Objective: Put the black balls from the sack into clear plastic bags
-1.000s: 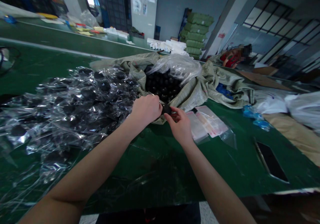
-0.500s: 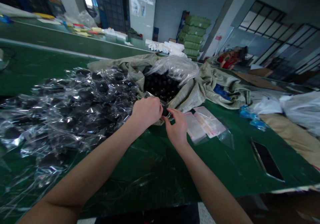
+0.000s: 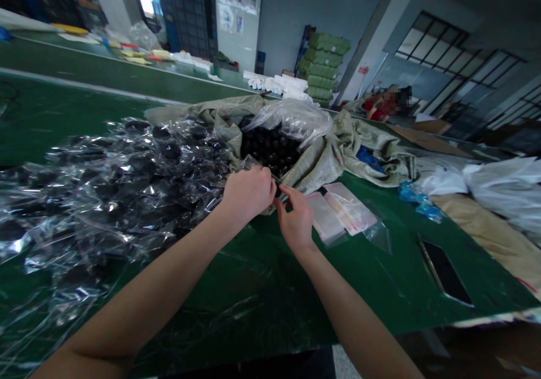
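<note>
My left hand [image 3: 248, 192] is closed, its fingers curled around a clear plastic bag [image 3: 250, 163] whose end sticks up above the knuckles. Close against it, my right hand [image 3: 297, 215] pinches at the bag's mouth with thumb and fingertips. A bit of something black shows between the two hands; the rest of it is hidden by the fingers. Just beyond them lies an open woven sack [image 3: 315, 165] full of black, shiny round pieces [image 3: 270, 145]. To the right of my right hand are stacks of flat clear bags [image 3: 323, 217].
A large heap of black pieces in clear bags [image 3: 139, 182] covers the table's left. A phone [image 3: 446, 272] lies at right, near brown cloth [image 3: 486, 227] and white plastic [image 3: 507, 187]. Rolled white items [image 3: 279, 83] lie at the back; a person in red [image 3: 382, 106] is farther off.
The black piece that showed between my hands is now mostly out of sight. My right fingertips have drawn in slightly toward my left hand. The whole view has shifted a little.
</note>
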Available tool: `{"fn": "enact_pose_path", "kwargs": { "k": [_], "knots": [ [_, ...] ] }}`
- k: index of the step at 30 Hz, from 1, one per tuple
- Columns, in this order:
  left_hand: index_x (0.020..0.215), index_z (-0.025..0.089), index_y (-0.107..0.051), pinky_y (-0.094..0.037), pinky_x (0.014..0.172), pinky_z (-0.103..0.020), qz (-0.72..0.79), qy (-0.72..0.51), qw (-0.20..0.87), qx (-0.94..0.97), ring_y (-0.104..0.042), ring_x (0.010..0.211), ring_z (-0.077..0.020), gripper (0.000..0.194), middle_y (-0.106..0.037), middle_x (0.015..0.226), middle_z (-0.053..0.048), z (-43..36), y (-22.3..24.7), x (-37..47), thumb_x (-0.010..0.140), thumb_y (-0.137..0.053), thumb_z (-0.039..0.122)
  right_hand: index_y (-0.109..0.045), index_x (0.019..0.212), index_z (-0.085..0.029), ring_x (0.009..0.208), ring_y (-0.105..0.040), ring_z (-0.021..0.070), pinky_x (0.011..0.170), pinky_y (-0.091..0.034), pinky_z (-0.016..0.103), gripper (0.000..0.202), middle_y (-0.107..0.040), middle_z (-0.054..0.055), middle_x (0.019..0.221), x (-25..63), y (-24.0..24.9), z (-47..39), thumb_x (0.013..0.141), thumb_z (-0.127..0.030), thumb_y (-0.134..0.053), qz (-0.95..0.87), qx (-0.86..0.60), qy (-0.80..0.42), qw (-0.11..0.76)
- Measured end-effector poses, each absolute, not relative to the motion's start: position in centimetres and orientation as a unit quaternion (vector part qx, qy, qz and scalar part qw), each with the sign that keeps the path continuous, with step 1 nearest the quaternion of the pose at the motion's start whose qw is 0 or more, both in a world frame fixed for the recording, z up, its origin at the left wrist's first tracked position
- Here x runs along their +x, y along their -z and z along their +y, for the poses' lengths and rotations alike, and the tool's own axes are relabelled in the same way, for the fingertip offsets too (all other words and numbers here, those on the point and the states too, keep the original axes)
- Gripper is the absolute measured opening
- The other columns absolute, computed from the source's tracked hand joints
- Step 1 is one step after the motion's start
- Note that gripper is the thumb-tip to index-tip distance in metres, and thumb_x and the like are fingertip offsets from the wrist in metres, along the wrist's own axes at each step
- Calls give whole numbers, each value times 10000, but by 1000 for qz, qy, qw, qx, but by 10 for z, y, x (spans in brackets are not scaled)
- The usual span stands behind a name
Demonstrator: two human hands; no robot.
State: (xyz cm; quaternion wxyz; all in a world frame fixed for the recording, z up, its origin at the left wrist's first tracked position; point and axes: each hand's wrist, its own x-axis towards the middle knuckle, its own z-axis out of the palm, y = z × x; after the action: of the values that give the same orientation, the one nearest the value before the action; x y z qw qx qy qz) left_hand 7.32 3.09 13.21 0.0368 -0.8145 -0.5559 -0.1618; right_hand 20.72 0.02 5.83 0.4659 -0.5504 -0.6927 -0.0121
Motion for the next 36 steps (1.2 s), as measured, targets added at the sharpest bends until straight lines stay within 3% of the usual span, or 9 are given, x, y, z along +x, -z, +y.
{"fn": "enact_pose_path", "kwargs": {
  "k": [7, 12, 15, 20, 25, 30, 36],
  "knots": [
    [1003, 136, -627, -496, 710, -344, -531, 189, 50, -824, -676, 839, -262, 385, -655, 986, -134, 26, -133, 76, 957, -308, 348, -632, 1150, -122, 993, -650, 235, 862, -522, 399, 300, -689, 153, 1106, 207, -52, 2, 914, -282, -541, -654, -559, 41, 508],
    [1038, 149, -615, -497, 675, -344, -518, 195, 55, -831, -676, 814, -256, 379, -631, 1024, -127, 25, -132, 79, 967, -300, 347, -628, 1165, -154, 1019, -640, 214, 850, -522, 373, 288, -681, 127, 1143, 206, -48, 5, 927, -238, -488, -663, -527, 47, 529],
    [1046, 149, -610, -497, 667, -349, -516, 196, 57, -832, -674, 806, -259, 380, -622, 1022, -131, 26, -130, 81, 970, -293, 345, -648, 1141, -154, 931, -651, 207, 808, -521, 364, 290, -695, 124, 1101, 205, -51, 3, 912, -270, -513, -642, -550, 24, 533],
    [1077, 142, -599, -496, 652, -342, -509, 191, 61, -837, -673, 793, -260, 366, -620, 1028, -133, 24, -128, 82, 952, -340, 370, -682, 1090, -140, 666, -612, 163, 691, -508, 335, 348, -724, 89, 900, 203, -59, 3, 863, -385, -585, -529, -634, -90, 557],
    [1002, 127, -645, -506, 654, -376, -521, 180, 62, -832, -676, 781, -290, 412, -656, 976, -147, 23, -126, 83, 931, -358, 414, -691, 1018, -111, 799, -655, 181, 721, -517, 306, 399, -724, 108, 949, 205, -57, 13, 782, -431, -660, -428, -582, -237, 649],
    [806, 131, -709, -517, 693, -404, -550, 136, 21, -824, -686, 785, -312, 480, -694, 833, -166, 25, -119, 87, 901, -384, 472, -687, 988, -131, 757, -641, 168, 625, -493, 271, 418, -711, 71, 839, 206, -54, 20, 744, -470, -679, -353, -561, -297, 688],
    [830, 146, -723, -523, 706, -413, -554, 137, -29, -821, -689, 811, -314, 474, -706, 840, -162, 33, -110, 92, 896, -384, 472, -672, 930, -158, 479, -466, 75, 444, -355, 218, 364, -652, -8, 694, 205, -57, 21, 701, -434, -729, -298, -511, -363, 720]
  ]
}}
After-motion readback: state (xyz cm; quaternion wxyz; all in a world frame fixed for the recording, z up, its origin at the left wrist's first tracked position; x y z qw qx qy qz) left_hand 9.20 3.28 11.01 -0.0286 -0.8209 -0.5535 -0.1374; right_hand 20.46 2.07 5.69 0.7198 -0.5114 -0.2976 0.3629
